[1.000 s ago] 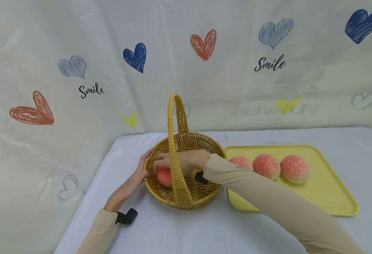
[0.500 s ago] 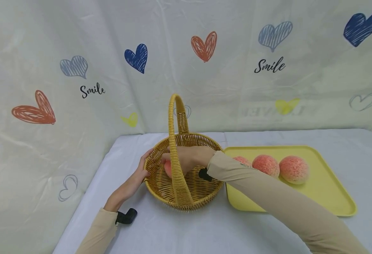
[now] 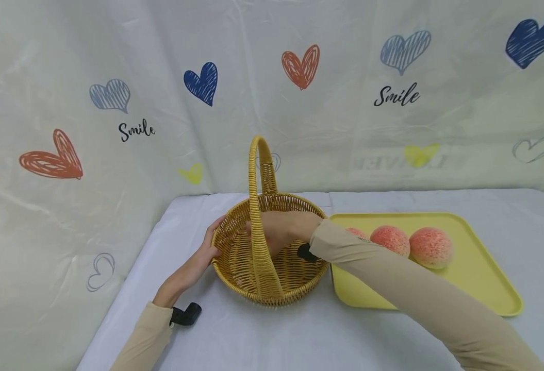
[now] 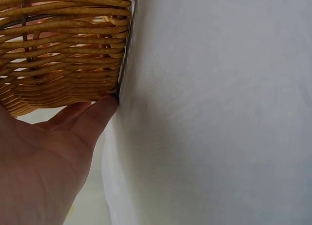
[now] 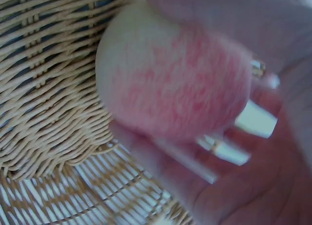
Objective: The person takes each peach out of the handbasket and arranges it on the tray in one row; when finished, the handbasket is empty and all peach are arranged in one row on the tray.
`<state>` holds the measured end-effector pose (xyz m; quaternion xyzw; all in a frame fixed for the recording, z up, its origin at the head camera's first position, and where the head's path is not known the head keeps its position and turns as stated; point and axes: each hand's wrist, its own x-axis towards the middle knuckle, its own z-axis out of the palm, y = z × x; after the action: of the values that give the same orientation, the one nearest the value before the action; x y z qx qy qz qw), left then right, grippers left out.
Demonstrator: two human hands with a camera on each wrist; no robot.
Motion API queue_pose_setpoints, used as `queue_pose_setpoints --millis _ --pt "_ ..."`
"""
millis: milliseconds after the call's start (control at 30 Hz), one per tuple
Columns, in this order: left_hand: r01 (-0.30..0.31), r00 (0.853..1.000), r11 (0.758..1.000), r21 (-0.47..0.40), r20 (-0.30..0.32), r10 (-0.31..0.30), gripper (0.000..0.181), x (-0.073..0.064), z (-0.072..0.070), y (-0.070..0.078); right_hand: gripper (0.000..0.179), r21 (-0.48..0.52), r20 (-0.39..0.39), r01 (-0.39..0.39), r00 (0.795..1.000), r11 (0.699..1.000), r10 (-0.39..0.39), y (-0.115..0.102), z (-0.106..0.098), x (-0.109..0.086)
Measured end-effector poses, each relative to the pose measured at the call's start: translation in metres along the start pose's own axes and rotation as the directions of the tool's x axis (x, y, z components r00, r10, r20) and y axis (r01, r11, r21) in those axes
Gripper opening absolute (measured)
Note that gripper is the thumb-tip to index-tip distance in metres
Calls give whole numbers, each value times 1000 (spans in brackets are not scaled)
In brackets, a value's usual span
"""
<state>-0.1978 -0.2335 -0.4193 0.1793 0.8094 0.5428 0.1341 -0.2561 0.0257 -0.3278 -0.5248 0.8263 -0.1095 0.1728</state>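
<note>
My right hand (image 3: 281,229) is inside the round wicker basket (image 3: 234,278), behind its tall handle. In the right wrist view its thumb and fingers grip a pink and cream peach (image 5: 180,83) close to the woven wall. From the head view my hand hides nearly all of that peach. My left hand (image 3: 197,263) rests against the basket's left outer side near the rim. The left wrist view has its fairly straight fingers (image 4: 97,117) touching the wicker low down, near the white cloth.
A yellow tray (image 3: 480,278) lies right of the basket, its left edge close to the rim. On it are two peaches (image 3: 390,240) in plain sight and another (image 3: 356,233) partly hidden by my right sleeve. A hanging cloth printed with hearts stands behind the table.
My right hand has drawn the peach from the basket's left side rightward toward its middle, and the peach has become hidden behind handle and hand. My left hand stays on the basket.
</note>
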Motion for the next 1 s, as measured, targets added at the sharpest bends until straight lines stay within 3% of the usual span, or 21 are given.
queue_pose_setpoints --millis 133,267,433,600,700,800,1000 --pt "-11 1000 1000 -7 4 11 81 1 0 0 38 23 -31 69 997 997 -69 9 -8 -13" --pt "-8 1000 1000 -4 -5 8 82 0 1 0 55 58 -74 11 997 998 -7 9 -20 -40" --pt "-5 1000 1000 -4 -8 5 82 -1 1 0 60 117 -175 -2 984 993 23 8 -33 -94" --pt "6 1000 1000 -6 2 -6 82 -1 1 1 62 159 -280 2 959 987 43 20 -35 -165" --pt "2 1000 1000 3 7 -2 81 -1 2 0 62 193 -346 -56 930 980 121 28 -34 -211" --pt "-6 1000 1000 1 6 6 82 -2 1 -1 68 216 -397 -150 889 965 227 37 -30 -256" --pt "-25 1000 1000 -18 10 25 82 -2 1 -2 79 173 -483 -378 772 909 413 65 -6 -334"
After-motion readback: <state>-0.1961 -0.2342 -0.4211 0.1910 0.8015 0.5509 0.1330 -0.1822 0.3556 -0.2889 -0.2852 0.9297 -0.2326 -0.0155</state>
